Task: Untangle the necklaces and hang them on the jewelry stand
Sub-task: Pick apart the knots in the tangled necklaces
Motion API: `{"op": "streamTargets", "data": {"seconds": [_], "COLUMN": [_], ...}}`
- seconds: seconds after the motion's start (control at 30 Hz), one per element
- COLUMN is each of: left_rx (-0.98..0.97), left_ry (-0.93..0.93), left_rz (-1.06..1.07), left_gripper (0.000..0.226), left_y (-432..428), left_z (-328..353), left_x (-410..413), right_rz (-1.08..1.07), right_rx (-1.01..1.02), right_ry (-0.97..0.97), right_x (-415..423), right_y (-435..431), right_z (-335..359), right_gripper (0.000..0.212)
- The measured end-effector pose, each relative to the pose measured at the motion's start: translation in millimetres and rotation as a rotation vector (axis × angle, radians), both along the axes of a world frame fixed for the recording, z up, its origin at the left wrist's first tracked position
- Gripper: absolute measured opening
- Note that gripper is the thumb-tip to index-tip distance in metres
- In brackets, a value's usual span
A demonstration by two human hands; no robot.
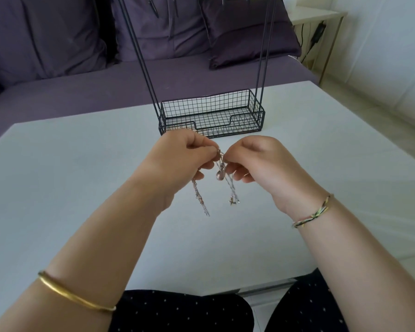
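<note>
My left hand (189, 154) and my right hand (254, 161) are both raised over the white table (82, 164). Each has thumb and forefinger pinched on the same small knot of the necklaces (220, 157), with the other fingers curled loosely beneath. The tangle sits between my 2 hands, just in front of the wire basket base of the jewelry stand (211, 116). Below the pinch hang an oval pendant (219, 175), 1 strand ending in a small star charm (233, 201), and another loose tail (201, 202) under my left palm. As far as I can tell, nothing touches the table.

The worst mistake here would be pulling my hands apart. I think that would cinch the knot tighter, and chains this fine could kink or lose a link. The pendant looks like the piece most likely to jam if it is threaded through a loop (I cannot tell from here how many chains are in the knot, or which strand belongs to which).

The 2 dangling ends worry me too, because any shake could swing them round each other and add a fresh twist. If 1 pinch slips, the whole bundle would drop and heap up on the table.

My woven bracelet (314, 212) is close enough to the strands to snag one. The stand's thin uprights (139, 49) rise out of view, so a careless reach for the top might tip it.
</note>
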State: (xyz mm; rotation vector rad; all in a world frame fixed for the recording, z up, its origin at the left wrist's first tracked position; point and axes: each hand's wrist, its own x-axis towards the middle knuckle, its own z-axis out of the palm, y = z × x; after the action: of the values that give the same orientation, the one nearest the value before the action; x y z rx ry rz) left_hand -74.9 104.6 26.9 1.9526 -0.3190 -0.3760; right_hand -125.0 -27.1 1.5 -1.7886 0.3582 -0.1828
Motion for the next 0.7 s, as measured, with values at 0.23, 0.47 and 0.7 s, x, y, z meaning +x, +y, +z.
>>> {"op": "streamTargets", "data": {"seconds": [0.23,0.47,0.7], "left_rx": [0.060,0.079,0.245], "left_ry": [-0.008,-0.059,-0.232], "left_rz": [-0.028,-0.002,-0.058], "left_gripper": [0.017,0.012,0.017], "left_y": [-2.9,-2.6,-4.6], "left_z": [-4.4,-5.5,-6.4], "left_x": [1.2,1.0,-0.4], "right_rz": [-0.023,0.050,0.116], "right_rx": [-0.225,-0.396,-0.702], "right_ry": [-0.247,-0.251,-0.264], "right_x": [-0.8,-0.3,-1.5], "right_y": [-4.4,-1.7,1.6], "right_z": [-0.3,-1.7,-3.0], "right_gripper": [0.016,0.018,0.004]}}
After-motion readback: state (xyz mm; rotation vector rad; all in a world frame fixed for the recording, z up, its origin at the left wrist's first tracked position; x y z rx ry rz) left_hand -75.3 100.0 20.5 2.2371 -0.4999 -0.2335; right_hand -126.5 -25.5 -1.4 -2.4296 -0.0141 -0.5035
